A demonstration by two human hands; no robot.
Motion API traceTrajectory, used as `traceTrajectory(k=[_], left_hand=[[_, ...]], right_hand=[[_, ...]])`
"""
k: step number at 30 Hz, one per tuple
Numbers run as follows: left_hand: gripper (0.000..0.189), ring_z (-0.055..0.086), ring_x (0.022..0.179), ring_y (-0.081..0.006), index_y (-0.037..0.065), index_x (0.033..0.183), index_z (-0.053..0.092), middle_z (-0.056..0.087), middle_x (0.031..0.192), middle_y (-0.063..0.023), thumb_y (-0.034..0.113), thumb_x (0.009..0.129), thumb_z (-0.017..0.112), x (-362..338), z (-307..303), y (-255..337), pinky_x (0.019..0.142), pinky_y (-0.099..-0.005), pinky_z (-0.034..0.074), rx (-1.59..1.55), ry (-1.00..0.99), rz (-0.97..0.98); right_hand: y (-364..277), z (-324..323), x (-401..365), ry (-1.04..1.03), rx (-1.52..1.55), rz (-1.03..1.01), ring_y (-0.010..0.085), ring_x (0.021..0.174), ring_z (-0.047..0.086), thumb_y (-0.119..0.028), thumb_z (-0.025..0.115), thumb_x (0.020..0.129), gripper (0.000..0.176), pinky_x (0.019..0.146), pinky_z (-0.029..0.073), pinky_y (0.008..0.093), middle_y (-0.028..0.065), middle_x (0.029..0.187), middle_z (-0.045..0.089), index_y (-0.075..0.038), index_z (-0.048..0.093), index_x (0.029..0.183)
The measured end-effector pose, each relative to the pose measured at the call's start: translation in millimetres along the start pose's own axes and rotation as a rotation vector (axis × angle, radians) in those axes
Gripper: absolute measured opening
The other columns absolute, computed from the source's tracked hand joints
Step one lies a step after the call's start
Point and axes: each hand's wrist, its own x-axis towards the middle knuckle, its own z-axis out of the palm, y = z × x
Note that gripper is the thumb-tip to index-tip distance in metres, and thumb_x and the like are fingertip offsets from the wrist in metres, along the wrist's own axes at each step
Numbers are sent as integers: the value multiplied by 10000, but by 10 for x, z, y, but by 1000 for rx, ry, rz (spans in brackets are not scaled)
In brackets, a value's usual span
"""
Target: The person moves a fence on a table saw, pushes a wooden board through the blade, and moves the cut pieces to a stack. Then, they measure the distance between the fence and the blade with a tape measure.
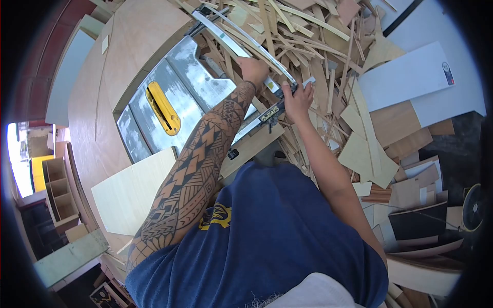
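A table saw with a worn metal top [179,77] lies ahead of me, its yellow throat plate [163,109] set in the surface. The long pale rip fence [221,34] runs along the saw's right side. My left hand [253,71], on the tattooed arm, is closed over the fence near its front end. At that front end, my right hand [298,102] grips the fence, thumb and fingers on either side of it. A small whitish piece [309,81] shows by the right fingertips. The dark front rail [267,114] passes just below both hands.
Scrap wood strips [313,51] are heaped beyond and right of the saw. A large plywood surface [97,97] surrounds its left side, with a pale board [134,190] on it near me. White panels [411,77] lie at right, and a round fan [472,207] stands at far right.
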Motion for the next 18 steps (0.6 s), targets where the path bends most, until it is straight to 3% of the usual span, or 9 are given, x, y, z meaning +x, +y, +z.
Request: traceTrajectory(k=[1,3,5,6,7,9,13,16,18], left_hand=[[670,667,1094,-465,-123,1319,287,587,1242,-371,192,880,682,-9,-26,-41,923,-479,565,-7,22,-1],[666,681,1066,-454,-128,1314,325,608,1218,-359,205,877,701,2,-116,-75,904,-479,568,-42,-39,10],[625,687,1062,-423,-127,1294,382,629,1193,-329,195,870,708,-9,-179,-111,882,-467,573,-23,-18,50],[610,661,1139,-504,-112,1287,410,626,1235,-382,210,869,717,-40,-270,-102,985,-494,531,-165,-50,27],[586,696,1074,-454,-107,1288,411,643,1200,-352,181,876,711,28,-316,-219,927,-485,559,-143,-20,48],[539,717,1004,-379,-102,1278,414,662,1149,-308,135,883,694,105,-547,-522,858,-468,585,-564,-232,99],[498,714,971,-322,-93,1262,423,674,1103,-270,94,882,683,-317,-969,-355,808,-450,599,-758,-134,-58],[534,711,1025,-450,-115,1233,432,675,1116,-348,181,876,698,-199,-656,-316,883,-491,576,-200,8,44],[594,683,1056,-519,-149,1220,412,659,1123,-400,232,872,706,-150,-471,-162,925,-510,563,-49,-26,68]], right_hand=[[78,53,29,-9,5,-21,528,1503,257,-631,678,906,945,1233,229,541,371,1577,349,20,430,1546],[191,38,179,-235,529,59,523,1429,333,-593,713,884,853,1191,247,586,350,1500,443,32,528,1435],[52,-63,171,-243,498,77,494,1356,383,-570,723,882,801,1160,266,578,329,1419,498,37,543,1371],[-28,-127,153,-241,456,128,465,1284,433,-548,734,880,750,1129,285,570,307,1337,552,42,558,1308],[-157,-160,93,-249,460,102,465,1284,433,-548,734,880,750,1129,285,570,307,1337,552,42,558,1308],[-413,-166,-141,-55,253,-212,425,1192,457,-478,742,877,652,1104,293,516,273,1225,584,34,546,1231],[-587,-171,-407,-17,165,-432,412,1170,458,-397,729,878,588,1089,284,488,251,1199,585,33,526,1225],[-256,-164,-11,-265,235,-189,433,1318,394,-371,660,906,535,1140,226,544,265,1341,540,-18,532,1287],[-66,-82,189,-208,146,-159,452,1386,326,-398,635,916,561,1169,191,565,286,1437,463,-72,521,1359]])
